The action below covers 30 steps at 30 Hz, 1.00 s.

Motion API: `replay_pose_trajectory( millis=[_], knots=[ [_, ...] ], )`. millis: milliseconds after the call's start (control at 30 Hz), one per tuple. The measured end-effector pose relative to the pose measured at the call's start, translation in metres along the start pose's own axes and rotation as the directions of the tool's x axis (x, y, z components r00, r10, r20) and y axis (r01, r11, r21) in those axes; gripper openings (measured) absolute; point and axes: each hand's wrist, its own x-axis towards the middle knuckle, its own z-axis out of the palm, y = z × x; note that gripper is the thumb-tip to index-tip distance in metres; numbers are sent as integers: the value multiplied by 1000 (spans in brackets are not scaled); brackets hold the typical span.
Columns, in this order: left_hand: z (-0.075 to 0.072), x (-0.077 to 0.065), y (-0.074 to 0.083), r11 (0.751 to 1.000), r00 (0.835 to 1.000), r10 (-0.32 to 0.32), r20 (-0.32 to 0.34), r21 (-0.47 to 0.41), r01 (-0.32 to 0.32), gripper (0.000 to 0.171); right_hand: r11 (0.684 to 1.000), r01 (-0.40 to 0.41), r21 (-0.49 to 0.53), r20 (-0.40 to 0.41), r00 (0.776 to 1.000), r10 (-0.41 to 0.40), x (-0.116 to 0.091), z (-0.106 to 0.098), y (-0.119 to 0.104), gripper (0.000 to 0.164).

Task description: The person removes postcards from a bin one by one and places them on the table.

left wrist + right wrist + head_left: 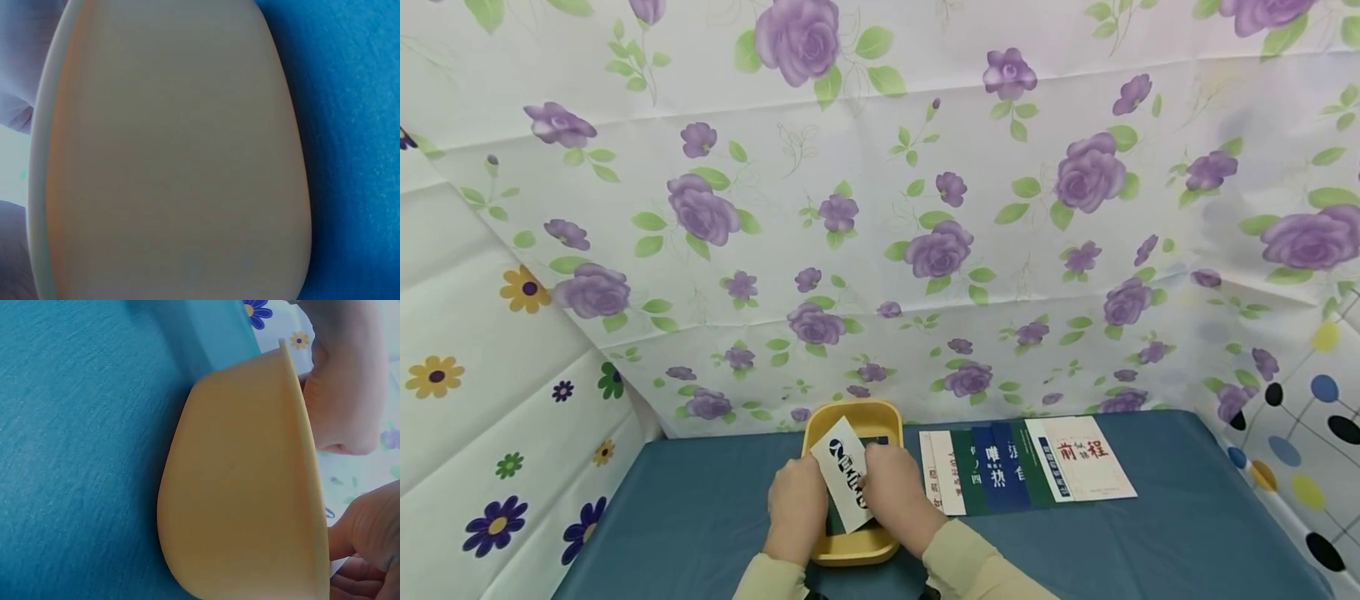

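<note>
Over a yellow plastic basin [853, 550], both hands hold a white card [842, 479] with bold black lettering, tilted. My left hand [799, 507] grips its left edge. On the other side, my right hand [901, 492] pinches the right edge, thumb on the card's face. Beneath it, a dark green card [834, 522] lies in the basin, mostly covered. In the left wrist view the basin's outer wall [181, 150] fills most of the picture. From the right wrist, the left hand [347, 387] and right hand [369, 544] show above the basin rim.
Right of the basin, an overlapping row of cards lies on the blue table cover [700, 500]: white, green, blue and a pale one [1101, 467] with red characters. Flower-printed cloth [865, 250] hangs behind; more printed cloth stands at both sides.
</note>
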Motion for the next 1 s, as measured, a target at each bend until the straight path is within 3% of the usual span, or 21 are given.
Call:
replay_pose_trajectory(
  millis=[200,433,667,833,1000],
  knots=[
    [1,2,0,1000,999,-12,33,-8,12,18,979,-63,192,20,998,60,0,-5,3,21],
    [1,2,-1,1000,998,-16,68,18,15,16,954,9,299,-54,998,8,0,-18,12,20],
    [2,3,-2,1000,999,8,31,23,-8,18,905,30,425,-89,996,8,0,-41,23,27],
    [3,3,-2,1000,1000,11,13,17,-11,20,890,75,449,-170,985,3,-1,-57,34,14],
    [3,2,-2,1000,1000,14,4,25,-14,19,889,81,451,-227,974,27,-3,-73,47,23]
  ],
)
